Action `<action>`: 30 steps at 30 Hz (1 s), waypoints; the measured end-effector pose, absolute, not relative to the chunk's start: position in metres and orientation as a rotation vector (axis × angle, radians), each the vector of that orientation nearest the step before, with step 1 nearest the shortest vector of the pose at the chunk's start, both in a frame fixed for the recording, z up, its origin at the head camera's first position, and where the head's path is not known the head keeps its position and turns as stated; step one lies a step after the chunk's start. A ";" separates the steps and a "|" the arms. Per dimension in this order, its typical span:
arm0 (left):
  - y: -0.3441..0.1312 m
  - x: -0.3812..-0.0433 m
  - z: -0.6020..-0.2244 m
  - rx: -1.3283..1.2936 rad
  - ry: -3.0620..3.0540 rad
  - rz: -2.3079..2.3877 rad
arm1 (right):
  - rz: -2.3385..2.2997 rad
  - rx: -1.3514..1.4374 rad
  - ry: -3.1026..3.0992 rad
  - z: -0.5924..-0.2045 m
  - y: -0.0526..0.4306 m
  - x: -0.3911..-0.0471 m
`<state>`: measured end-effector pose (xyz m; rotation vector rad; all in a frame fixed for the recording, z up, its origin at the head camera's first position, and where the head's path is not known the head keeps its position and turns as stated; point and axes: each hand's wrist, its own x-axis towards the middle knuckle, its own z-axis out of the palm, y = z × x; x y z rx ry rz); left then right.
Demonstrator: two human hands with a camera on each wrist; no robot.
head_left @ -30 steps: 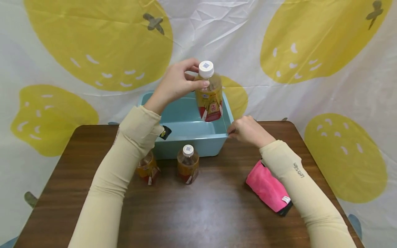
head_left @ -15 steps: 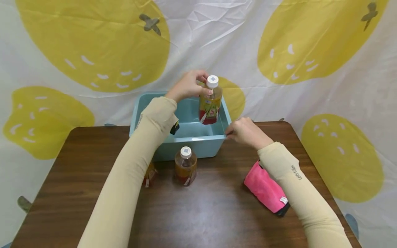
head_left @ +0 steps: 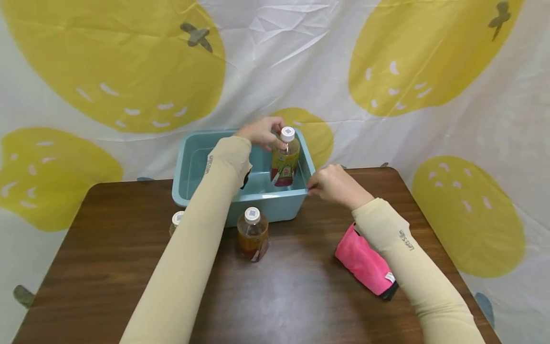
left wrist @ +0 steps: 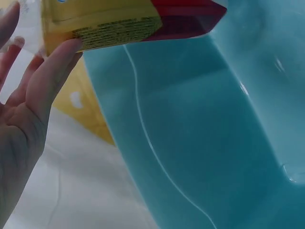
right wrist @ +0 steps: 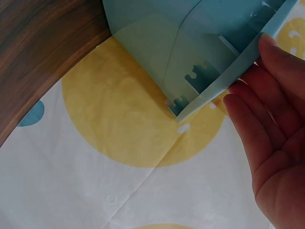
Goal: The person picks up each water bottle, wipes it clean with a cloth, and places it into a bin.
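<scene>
My left hand [head_left: 263, 133] grips a drink bottle [head_left: 285, 165] near its neck. White-capped, with a yellow and red label, the bottle is upright inside the right part of a light blue plastic bin [head_left: 189, 179]. Whether its base touches the bin floor I cannot tell. In the left wrist view the label of the bottle [left wrist: 128, 24] shows above the bin wall [left wrist: 157, 119]. My right hand [head_left: 337, 184] pinches the rim at the bin's front right corner; the right wrist view has the thumb and fingers of the hand [right wrist: 271, 90] on either side of that rim.
A similar bottle [head_left: 252, 236] stands in front of the bin. Another bottle [head_left: 177, 220] is mostly hidden behind the left sleeve. A pink cloth item [head_left: 365, 262] with a black end lies under the right forearm. A patterned curtain [head_left: 301, 52] hangs behind the wooden table [head_left: 292, 306].
My left hand has lowered the bottle from above the bin down into it. The right hand stays on the rim. The left forearm now covers more of the left bottle.
</scene>
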<state>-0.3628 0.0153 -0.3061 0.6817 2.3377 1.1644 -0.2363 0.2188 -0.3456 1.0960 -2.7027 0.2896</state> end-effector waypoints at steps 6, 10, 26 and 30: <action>0.015 -0.360 -0.312 0.618 2.217 1.156 | 0.292 1.112 -2.693 -0.346 0.215 -0.234; 0.015 -0.347 -0.302 0.611 2.176 1.115 | 0.286 1.104 -2.688 -0.345 0.212 -0.233; 0.021 -0.361 -0.344 0.688 2.207 1.018 | 0.313 1.084 -2.713 -0.344 0.206 -0.226; 0.021 -0.340 -0.329 0.650 2.231 0.973 | 0.330 1.084 -2.717 -0.345 0.206 -0.224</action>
